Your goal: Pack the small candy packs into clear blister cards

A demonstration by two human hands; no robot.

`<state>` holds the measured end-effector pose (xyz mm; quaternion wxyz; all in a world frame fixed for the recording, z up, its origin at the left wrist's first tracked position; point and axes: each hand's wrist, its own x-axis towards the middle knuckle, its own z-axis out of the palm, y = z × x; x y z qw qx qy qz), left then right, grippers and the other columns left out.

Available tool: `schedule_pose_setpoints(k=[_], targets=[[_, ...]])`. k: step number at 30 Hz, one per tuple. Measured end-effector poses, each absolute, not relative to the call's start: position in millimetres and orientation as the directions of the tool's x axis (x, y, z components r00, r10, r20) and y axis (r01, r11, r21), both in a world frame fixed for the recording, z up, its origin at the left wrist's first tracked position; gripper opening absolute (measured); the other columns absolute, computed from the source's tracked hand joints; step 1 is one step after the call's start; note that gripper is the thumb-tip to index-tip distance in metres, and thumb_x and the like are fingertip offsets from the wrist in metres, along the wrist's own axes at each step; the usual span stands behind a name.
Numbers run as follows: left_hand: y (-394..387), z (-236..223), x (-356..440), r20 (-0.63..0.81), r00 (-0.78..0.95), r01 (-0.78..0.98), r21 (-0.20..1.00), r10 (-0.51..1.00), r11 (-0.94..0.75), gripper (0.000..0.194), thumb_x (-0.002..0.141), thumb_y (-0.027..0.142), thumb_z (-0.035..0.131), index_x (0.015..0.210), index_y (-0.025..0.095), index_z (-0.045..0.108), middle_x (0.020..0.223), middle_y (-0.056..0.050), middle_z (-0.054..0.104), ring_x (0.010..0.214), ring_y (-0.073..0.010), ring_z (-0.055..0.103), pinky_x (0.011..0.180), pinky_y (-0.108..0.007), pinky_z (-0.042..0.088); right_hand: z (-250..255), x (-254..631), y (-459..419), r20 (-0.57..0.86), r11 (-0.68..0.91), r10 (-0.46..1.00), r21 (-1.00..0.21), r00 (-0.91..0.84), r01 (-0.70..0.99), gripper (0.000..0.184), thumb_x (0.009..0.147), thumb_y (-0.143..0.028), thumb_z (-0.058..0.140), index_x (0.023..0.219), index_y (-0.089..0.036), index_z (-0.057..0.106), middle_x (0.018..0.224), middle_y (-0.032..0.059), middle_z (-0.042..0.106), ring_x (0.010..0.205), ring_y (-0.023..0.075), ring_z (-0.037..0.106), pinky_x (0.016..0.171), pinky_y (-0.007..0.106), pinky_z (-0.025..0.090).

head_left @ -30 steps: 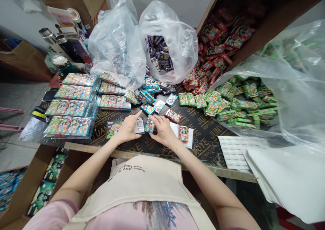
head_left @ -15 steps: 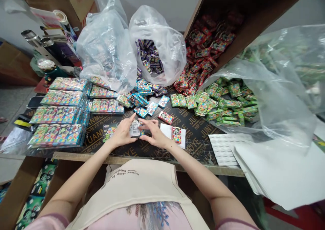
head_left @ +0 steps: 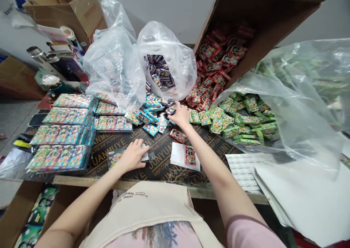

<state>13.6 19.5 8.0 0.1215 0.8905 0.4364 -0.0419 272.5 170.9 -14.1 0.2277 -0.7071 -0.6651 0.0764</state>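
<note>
My left hand [head_left: 133, 155] is on a dark printed packet [head_left: 114, 157] lying flat on the table, with its thumb at the near side and fingers at the far side. It covers the packet's middle; a barcode label shows partly beside the fingertips. My right hand [head_left: 181, 115] reaches to the pile behind, thumb and fingers closing on a small purple box [head_left: 171, 109]. Small blue boxes [head_left: 151, 130] lie just left of it. A red box [head_left: 178, 135] rests below its wrist. Another red box [head_left: 190, 155] lies on white paper [head_left: 177, 154].
Stacks of wrapped multi-box packs [head_left: 58, 157] stand at left. Plastic bags hold purple boxes [head_left: 160, 71] and green boxes [head_left: 246, 120]. A tilted cardboard box [head_left: 273, 7] spills red boxes [head_left: 216, 64]. White sheets [head_left: 303, 200] overhang the table's right front edge.
My right hand has left the packet and moved forward and right to the purple box. My left hand stays at the packet. The view has tilted slightly upward.
</note>
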Motion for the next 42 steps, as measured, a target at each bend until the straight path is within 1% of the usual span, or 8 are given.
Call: schedule_pose_setpoints(k=[6,12,17,24,27,34,38,42], targets=[[22.0,3.9,7.1,-0.183,0.550,0.828,0.245,0.815,-0.504,0.057,0.061,0.035,0.074,0.111,0.020,0.052,0.117,-0.013,0.044,0.106,-0.0308,0.044,0.087,-0.043,0.045,-16.2,259.5,88.9,-0.230,-0.130,0.960,-0.869,-0.157,0.478,0.035,0.086,-0.038,0.036,0.072,-0.017,0.060,0.062,0.0064,0.066,0.053,0.0184,0.062,0.048,0.028,0.048],[13.9,-3.3,-0.6,-0.207,0.498,0.855,0.280,0.842,-0.437,0.057,0.062,0.029,0.072,0.115,0.022,0.052,0.122,-0.013,0.044,0.109,-0.0311,0.045,0.090,-0.045,0.044,-33.6,232.5,37.1,-0.192,-0.092,0.973,-0.835,-0.131,0.542,0.029,0.083,-0.027,0.041,0.060,-0.018,0.056,0.058,0.0037,0.062,0.057,0.0167,0.060,0.056,0.027,0.048],[4.3,-9.2,-19.0,-0.195,0.461,0.872,0.279,0.866,-0.401,0.060,0.066,0.025,0.067,0.123,0.021,0.050,0.127,-0.014,0.044,0.112,-0.0307,0.047,0.094,-0.044,0.042,-24.8,245.7,27.6,-0.074,0.121,0.969,-0.694,-0.238,0.710,0.022,0.080,-0.014,0.047,0.094,-0.015,0.063,0.083,0.0071,0.066,0.077,0.0196,0.061,0.073,0.030,0.046],[1.6,-13.6,-30.5,-0.171,0.422,0.883,0.300,0.890,-0.361,0.061,0.066,0.024,0.068,0.125,0.022,0.051,0.131,-0.014,0.045,0.119,-0.0321,0.046,0.099,-0.046,0.040,-21.6,236.7,-4.1,-0.144,0.371,0.885,-0.356,-0.442,0.858,0.036,0.071,-0.050,0.073,0.084,-0.017,0.064,0.083,0.0101,0.061,0.080,0.0258,0.059,0.070,0.034,0.044],[1.5,-14.0,-31.1,-0.160,0.421,0.881,0.306,0.893,-0.361,0.061,0.066,0.024,0.069,0.125,0.022,0.051,0.131,-0.014,0.045,0.120,-0.0326,0.045,0.100,-0.047,0.039,-21.6,233.7,-8.6,-0.119,0.369,0.891,-0.371,-0.438,0.852,0.050,0.065,-0.065,0.071,0.078,-0.017,0.064,0.078,0.0102,0.060,0.079,0.0269,0.058,0.071,0.036,0.044],[0.3,-12.2,-28.9,-0.158,0.423,0.880,0.305,0.892,-0.364,0.062,0.066,0.026,0.069,0.125,0.022,0.052,0.130,-0.013,0.045,0.117,-0.0316,0.047,0.098,-0.045,0.041,-24.4,238.0,-12.7,0.024,0.494,0.844,-0.421,-0.535,0.761,0.113,0.054,-0.072,0.072,0.146,-0.023,0.027,0.137,0.0208,0.040,0.126,0.0384,0.037,0.097,0.053,0.032],[-0.7,-12.6,-23.8,-0.144,0.406,0.893,0.271,0.903,-0.358,0.062,0.066,0.026,0.068,0.125,0.021,0.052,0.129,-0.014,0.046,0.116,-0.0316,0.047,0.096,-0.045,0.042,-35.4,216.1,-29.6,0.017,0.318,0.940,-0.409,-0.341,0.855,0.099,0.066,-0.062,0.069,0.147,-0.021,0.029,0.122,0.0202,0.051,0.112,0.0369,0.046,0.090,0.051,0.035],[0.4,-14.2,-22.4,-0.169,0.426,0.890,0.254,0.889,-0.378,0.063,0.065,0.026,0.069,0.125,0.021,0.052,0.128,-0.014,0.046,0.116,-0.0312,0.047,0.095,-0.043,0.042,-40.1,214.9,-21.5,-0.036,0.416,0.867,-0.494,-0.497,0.763,0.058,0.077,-0.013,0.055,0.134,-0.025,0.050,0.122,0.0132,0.058,0.119,0.0307,0.046,0.097,0.051,0.031]])
